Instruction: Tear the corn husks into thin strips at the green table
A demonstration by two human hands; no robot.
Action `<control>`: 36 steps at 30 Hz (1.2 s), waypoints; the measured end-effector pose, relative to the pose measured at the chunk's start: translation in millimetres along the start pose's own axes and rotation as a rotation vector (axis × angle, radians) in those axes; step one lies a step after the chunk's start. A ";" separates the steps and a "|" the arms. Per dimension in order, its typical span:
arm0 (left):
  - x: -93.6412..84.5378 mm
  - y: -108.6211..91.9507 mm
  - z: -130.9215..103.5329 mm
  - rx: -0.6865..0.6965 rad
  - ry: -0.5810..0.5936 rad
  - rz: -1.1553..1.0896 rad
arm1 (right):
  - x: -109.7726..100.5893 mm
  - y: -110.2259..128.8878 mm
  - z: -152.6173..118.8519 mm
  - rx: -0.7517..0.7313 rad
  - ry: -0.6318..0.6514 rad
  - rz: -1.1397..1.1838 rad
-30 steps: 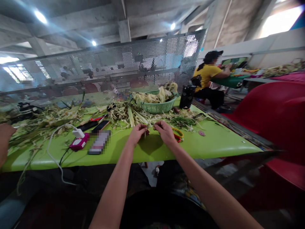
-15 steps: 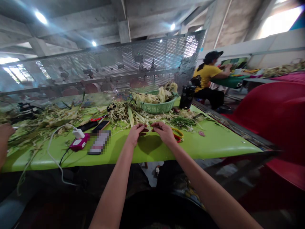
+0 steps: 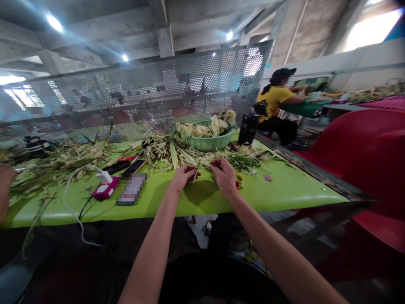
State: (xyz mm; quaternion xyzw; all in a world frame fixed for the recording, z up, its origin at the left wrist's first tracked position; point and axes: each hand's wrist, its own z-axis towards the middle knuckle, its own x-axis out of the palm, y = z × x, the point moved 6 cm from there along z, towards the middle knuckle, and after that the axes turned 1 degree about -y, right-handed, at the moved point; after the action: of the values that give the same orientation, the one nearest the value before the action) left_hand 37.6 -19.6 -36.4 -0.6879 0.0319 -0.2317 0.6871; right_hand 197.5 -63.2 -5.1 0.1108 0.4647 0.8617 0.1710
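Over the green table (image 3: 272,196), my left hand (image 3: 184,177) is closed in a pinch on a small pale piece of plant fiber (image 3: 195,175). To its right, my right hand (image 3: 223,174) has its thumb and fingers pressed together; what they hold, if anything, is too small to make out. A gap separates the two hands. Partly hidden behind my right hand lie scissors (image 3: 240,180) with yellow and red handles. Pale husk strips (image 3: 173,154) and shredded plant pieces lie just beyond both hands.
A green basket (image 3: 210,142) of husks stands behind, beside a black container (image 3: 248,128). Left are two phones (image 3: 132,190) (image 3: 134,168), a purple charger block (image 3: 106,188) with a white cable, and another person's hand (image 3: 6,185). A red chair (image 3: 363,152) stands right.
My right hand has moved slightly right and up, away from my left hand, and now covers more of the scissors. My left hand has barely shifted.
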 end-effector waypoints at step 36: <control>-9.6 -4.9 3.8 0.091 -0.134 -0.056 | 32.8 -2.5 -9.7 0.020 0.435 -0.269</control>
State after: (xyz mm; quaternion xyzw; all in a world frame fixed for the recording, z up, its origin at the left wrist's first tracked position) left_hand 29.0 -12.3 -34.2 -0.6705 -0.0441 -0.2055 0.7115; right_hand 164.6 -56.3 -11.4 -0.1383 0.5096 0.8301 0.1792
